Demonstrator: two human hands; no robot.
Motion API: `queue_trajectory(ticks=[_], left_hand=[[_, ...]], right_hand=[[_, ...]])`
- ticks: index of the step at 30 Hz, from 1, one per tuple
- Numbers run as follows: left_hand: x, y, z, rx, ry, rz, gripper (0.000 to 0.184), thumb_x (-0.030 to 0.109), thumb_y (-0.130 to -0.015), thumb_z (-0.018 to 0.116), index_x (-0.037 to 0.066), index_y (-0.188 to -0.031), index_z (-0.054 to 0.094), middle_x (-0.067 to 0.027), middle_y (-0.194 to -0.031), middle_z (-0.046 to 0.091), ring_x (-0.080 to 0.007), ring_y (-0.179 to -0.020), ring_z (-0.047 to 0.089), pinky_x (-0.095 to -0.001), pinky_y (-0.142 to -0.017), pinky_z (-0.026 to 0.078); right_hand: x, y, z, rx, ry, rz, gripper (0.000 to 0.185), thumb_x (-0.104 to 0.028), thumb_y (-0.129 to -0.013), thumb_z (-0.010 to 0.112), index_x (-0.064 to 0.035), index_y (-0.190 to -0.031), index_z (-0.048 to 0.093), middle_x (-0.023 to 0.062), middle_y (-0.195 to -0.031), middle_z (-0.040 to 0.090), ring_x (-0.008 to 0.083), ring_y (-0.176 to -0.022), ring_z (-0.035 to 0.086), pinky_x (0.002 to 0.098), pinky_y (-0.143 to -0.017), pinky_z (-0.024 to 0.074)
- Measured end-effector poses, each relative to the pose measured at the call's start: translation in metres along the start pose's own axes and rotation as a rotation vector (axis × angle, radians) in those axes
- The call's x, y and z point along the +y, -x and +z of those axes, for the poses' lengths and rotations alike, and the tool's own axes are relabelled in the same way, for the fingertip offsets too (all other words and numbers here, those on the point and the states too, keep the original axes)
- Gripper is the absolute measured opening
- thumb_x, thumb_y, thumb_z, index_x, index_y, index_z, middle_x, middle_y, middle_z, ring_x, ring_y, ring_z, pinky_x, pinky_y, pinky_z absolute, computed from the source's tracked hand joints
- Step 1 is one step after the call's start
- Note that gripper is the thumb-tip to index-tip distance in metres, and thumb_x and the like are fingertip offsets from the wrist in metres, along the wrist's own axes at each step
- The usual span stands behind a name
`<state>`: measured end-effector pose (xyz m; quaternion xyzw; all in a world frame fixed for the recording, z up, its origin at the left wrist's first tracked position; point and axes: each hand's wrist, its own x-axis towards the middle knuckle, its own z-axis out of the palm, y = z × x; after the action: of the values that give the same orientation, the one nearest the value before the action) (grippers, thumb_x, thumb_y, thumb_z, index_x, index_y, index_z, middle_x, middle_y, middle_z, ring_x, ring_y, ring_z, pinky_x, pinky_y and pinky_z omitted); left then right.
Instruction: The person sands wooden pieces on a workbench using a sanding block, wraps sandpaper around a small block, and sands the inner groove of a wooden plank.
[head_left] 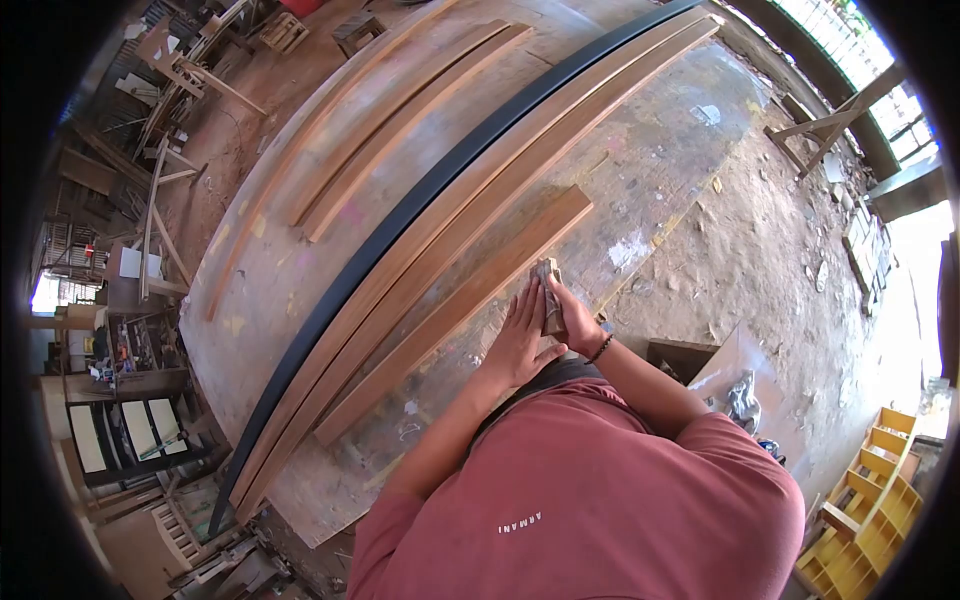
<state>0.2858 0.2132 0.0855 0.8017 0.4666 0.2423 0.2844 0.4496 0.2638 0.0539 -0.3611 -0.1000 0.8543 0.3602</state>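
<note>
Both hands meet near the table's edge, close to my body. My right hand (573, 315) grips a small brown block (552, 312), its fingers wrapped round the right side. Against the block's left side rests my left hand (522, 330), fingers stretched out and thumb apart. Just beyond the hands, a short wooden plank (460, 305) lies on the stained table (640, 170). Farther over are long wooden strips (440, 250) beside a long black strip (400, 215). What lies under the block is hidden.
More wooden strips (410, 130) lie on the table's far side. A wooden trestle (815, 135) stands at the upper right, a yellow shelf frame (870, 500) at the lower right. Timber and dark-framed panels (130, 437) fill the left side.
</note>
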Motion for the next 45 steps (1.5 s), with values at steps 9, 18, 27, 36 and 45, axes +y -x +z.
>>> queue_trajectory(ticks=[9,18,27,36,45], left_hand=[[-0.086,-0.069,-0.001,0.185,-0.186,-0.066,0.091,0.065,-0.108,0.050,0.006,-0.172,0.022,-0.0212,-0.176,0.028,-0.0412,-0.163,0.027,-0.0585,-0.133,0.021],[-0.102,-0.075,0.013,0.000,-0.542,-0.216,0.073,0.047,-0.112,0.050,0.008,-0.170,0.030,-0.0143,-0.173,0.037,-0.0374,-0.159,0.036,-0.0556,-0.132,0.025],[-0.095,-0.082,0.007,0.014,-0.526,-0.255,0.075,0.044,-0.111,0.055,0.006,-0.170,0.030,-0.0139,-0.172,0.039,-0.0337,-0.158,0.038,-0.0516,-0.132,0.029],[-0.094,-0.081,0.004,0.033,-0.500,-0.232,0.075,0.044,-0.109,0.058,0.005,-0.168,0.032,-0.0135,-0.171,0.041,-0.0335,-0.157,0.040,-0.0511,-0.131,0.031],[-0.096,-0.083,0.009,-0.006,-0.488,-0.247,0.075,0.046,-0.111,0.054,0.005,-0.169,0.031,-0.0144,-0.171,0.040,-0.0334,-0.157,0.039,-0.0522,-0.131,0.028]], right_hand=[[-0.123,-0.057,-0.036,0.499,1.761,-0.804,0.083,-0.047,-0.103,0.068,-0.0013,-0.164,0.035,0.0218,-0.132,0.058,0.0373,-0.120,0.062,0.0464,-0.099,0.0540],[-0.174,-0.121,-0.048,0.806,2.059,-0.817,0.079,-0.050,-0.102,0.067,0.0030,-0.156,0.045,0.0179,-0.126,0.057,0.0351,-0.117,0.057,0.0453,-0.099,0.0501],[-0.160,-0.120,-0.036,0.632,2.032,-0.793,0.080,-0.041,-0.097,0.072,0.0012,-0.159,0.043,0.0221,-0.127,0.056,0.0364,-0.120,0.056,0.0491,-0.100,0.0486],[-0.144,-0.117,-0.030,0.592,2.022,-0.839,0.082,-0.041,-0.092,0.076,0.0022,-0.155,0.047,0.0203,-0.123,0.056,0.0369,-0.118,0.056,0.0472,-0.100,0.0496],[-0.130,-0.116,-0.030,0.325,2.091,-0.971,0.082,-0.039,-0.091,0.077,0.0008,-0.156,0.046,0.0210,-0.122,0.056,0.0398,-0.117,0.056,0.0485,-0.099,0.0502]])
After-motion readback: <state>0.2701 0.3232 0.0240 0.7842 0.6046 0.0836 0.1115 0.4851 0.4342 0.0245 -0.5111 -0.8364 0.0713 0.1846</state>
